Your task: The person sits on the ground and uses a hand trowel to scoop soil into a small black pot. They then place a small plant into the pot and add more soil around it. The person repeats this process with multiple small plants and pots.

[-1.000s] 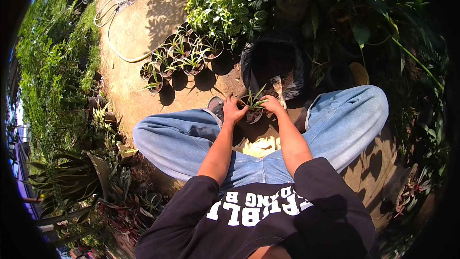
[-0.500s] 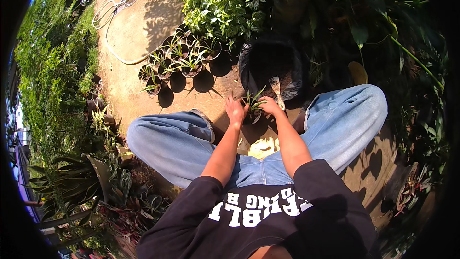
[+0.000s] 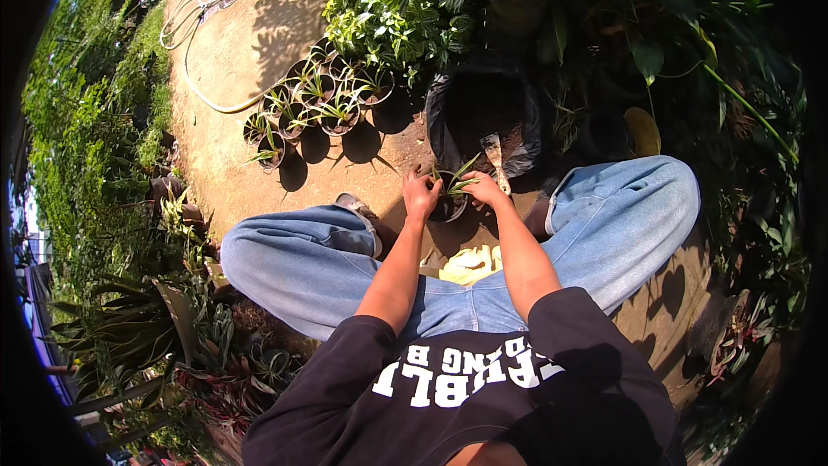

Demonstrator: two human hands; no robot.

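Note:
A small dark pot stands on the ground between my bent legs, holding a young plant with narrow green leaves. On the pot's left rim my left hand is closed, its fingers bent inward beside the leaves. My right hand grips the opposite side, fingers close to the leaf bases. The fingertips are partly hidden by foliage and shade. Just beyond the pot is an open black plastic bag with dark soil inside. A soil-smeared trowel leans at its near edge, by my right hand.
Several similar potted plants stand grouped to the far left. A pale hose curls behind them. Yellow cloth lies close to my lap. A leafy bush and dense plants border the ground.
My left hand's fingers have drawn in and bent at the pot's rim; before, they were more spread. The right hand stays at the pot's other side. The view has shifted slightly.

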